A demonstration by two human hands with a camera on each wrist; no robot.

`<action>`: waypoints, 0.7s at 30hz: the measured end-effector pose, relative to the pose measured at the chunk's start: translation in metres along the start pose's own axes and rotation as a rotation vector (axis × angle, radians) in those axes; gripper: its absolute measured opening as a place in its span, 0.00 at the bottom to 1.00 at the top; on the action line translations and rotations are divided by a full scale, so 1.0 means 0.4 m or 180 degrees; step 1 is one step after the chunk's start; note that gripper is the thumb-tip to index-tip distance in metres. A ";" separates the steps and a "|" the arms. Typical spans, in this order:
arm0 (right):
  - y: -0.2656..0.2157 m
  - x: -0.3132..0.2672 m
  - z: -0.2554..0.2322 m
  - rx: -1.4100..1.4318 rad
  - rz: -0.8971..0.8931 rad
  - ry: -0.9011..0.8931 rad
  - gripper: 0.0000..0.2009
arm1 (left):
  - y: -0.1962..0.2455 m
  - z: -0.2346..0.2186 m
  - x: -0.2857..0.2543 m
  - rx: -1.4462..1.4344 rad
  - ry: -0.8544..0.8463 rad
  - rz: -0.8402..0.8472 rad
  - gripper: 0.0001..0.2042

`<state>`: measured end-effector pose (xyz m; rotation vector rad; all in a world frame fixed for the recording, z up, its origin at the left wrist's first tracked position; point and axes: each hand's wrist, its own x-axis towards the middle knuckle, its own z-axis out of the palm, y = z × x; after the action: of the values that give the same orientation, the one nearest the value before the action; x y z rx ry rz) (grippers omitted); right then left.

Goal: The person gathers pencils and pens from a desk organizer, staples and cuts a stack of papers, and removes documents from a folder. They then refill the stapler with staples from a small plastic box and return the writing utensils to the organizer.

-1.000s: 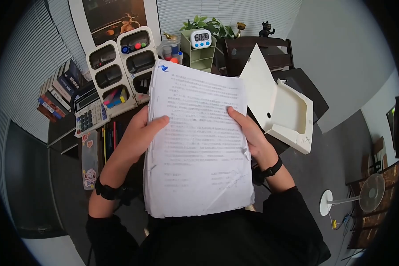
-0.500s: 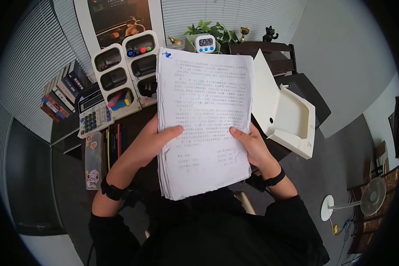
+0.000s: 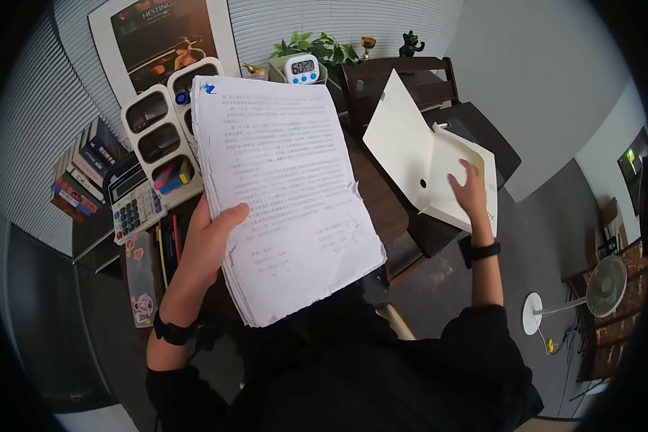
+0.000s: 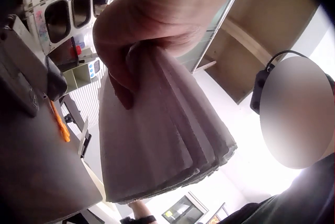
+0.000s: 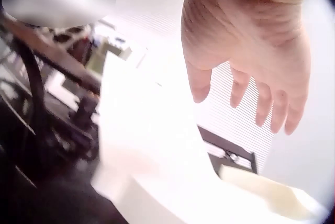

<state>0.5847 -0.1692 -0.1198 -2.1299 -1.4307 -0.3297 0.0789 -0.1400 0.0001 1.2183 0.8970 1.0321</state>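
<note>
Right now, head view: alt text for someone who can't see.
A person's left hand grips a thick stack of papers; the right hand, holding nothing, is near an open white box. Beyond the papers are a desk organizer, a timer and a plant.

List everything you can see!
papers: 1 stack, white, centre
box: 1, cream, right
timer: 1, white, back
plant: 1, green, behind timer
trophy: 1, gold, back
figurine: 1, black, beside trophy
organizer columns: 2, cream, left
calculator: 1, light grey, left
books: several, mixed, far left
poster: 1, dark, back left
fan: 1, white, far right
sleeves: 2, black, bottom
left hand: 1, bare, holding papers
right hand: 1, bare, near box
</note>
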 end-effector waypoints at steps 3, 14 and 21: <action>0.112 0.015 -0.003 -0.1501 0.1562 -0.0005 0.40 | 0.004 0.000 -0.003 -0.0071 -0.0069 -0.0116 0.24; 0.381 -0.035 -0.015 0.0663 0.2170 -0.0024 0.34 | 0.017 -0.024 -0.021 -0.0105 -0.0093 -0.0063 0.24; 0.268 0.038 -0.225 0.0409 0.1460 0.0773 0.41 | 0.066 -0.009 -0.044 -0.0160 0.0137 0.0239 0.23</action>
<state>0.6972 -0.2384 -0.0712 -2.1501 -0.7783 -0.2962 0.0668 -0.1545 0.0258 1.1992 0.8591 1.1382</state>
